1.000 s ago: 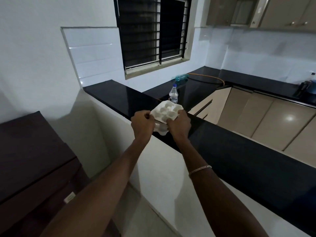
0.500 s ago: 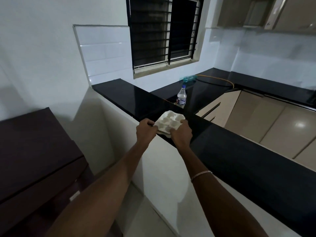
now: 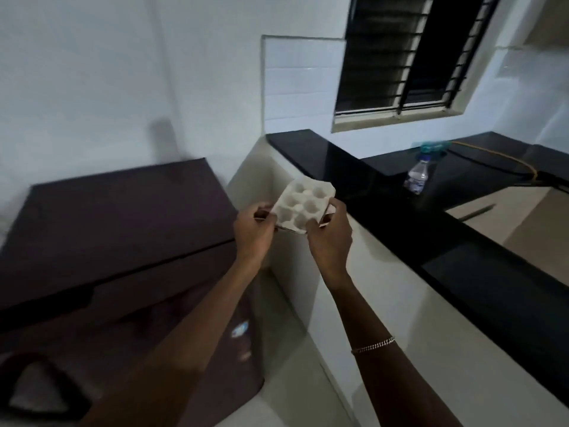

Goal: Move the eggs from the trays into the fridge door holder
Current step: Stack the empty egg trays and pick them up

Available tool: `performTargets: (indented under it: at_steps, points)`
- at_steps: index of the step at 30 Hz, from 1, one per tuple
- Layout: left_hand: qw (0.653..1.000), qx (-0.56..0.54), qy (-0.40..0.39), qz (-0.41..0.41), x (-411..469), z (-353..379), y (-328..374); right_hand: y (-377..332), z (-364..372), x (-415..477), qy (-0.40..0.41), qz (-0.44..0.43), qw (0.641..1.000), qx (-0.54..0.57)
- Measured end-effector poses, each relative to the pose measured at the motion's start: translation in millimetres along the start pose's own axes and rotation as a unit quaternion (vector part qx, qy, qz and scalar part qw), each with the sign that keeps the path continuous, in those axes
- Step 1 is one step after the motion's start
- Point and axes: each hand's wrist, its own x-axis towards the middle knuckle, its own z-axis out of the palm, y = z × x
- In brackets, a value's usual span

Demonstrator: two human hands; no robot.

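A white egg tray (image 3: 303, 204) with several round cups is held in the air between both hands, left of the black counter's edge. My left hand (image 3: 253, 234) grips its near left edge. My right hand (image 3: 330, 234) grips its near right corner. Whether the pale cups hold eggs I cannot tell. The dark brown fridge (image 3: 117, 241) stands low on the left, door closed, its top just left of the tray.
A black counter (image 3: 400, 229) runs along the right over a white half-wall. A clear plastic bottle (image 3: 417, 175) stands on the lower counter behind it, with an orange hose (image 3: 505, 157) beyond. A barred window (image 3: 406, 53) is above. Pale floor shows between fridge and wall.
Both hands have lifted the tray off the counter and carried it left toward the fridge. The view has swung left, bringing the fridge into the frame.
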Motion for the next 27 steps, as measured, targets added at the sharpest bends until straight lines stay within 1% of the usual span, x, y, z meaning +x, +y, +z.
performTargets:
  at_steps: [2,4,10,13,16,18,22,24,27]
  points:
    - [0.999,0.025,0.030,0.033,-6.3,-49.9,1.2,-21.4,30.4,-25.7,-0.031,-0.011,0.999,0.024]
    - [0.996,0.035,0.066,0.044,-15.5,-104.0,1.1,-43.1,63.6,-55.5,-0.067,-0.019,0.997,0.029]
    - [0.986,0.019,0.165,0.010,-48.6,-263.8,-13.5,-100.5,162.4,-163.0,-0.167,-0.028,0.984,0.053]
    - [0.974,0.052,0.221,0.011,-72.6,-350.8,-27.1,-129.5,210.7,-231.1,-0.217,-0.040,0.973,0.073]
    - [0.957,0.078,0.279,-0.007,-96.1,-431.3,-39.5,-155.9,253.2,-298.7,-0.263,-0.045,0.960,0.086]
    - [0.949,0.086,0.303,-0.017,-111.1,-483.5,-49.6,-171.0,280.4,-345.5,-0.283,-0.049,0.953,0.098]
    - [0.933,0.118,0.338,-0.022,-137.4,-568.6,-71.3,-185.4,328.8,-422.5,-0.321,-0.039,0.941,0.100]
    - [0.934,0.136,0.329,-0.040,-147.8,-602.5,-87.5,-184.5,348.4,-456.2,-0.326,-0.034,0.941,0.091]
    - [0.936,0.144,0.313,-0.076,-160.6,-631.9,-119.6,-169.3,370.8,-492.3,-0.336,-0.042,0.939,0.062]
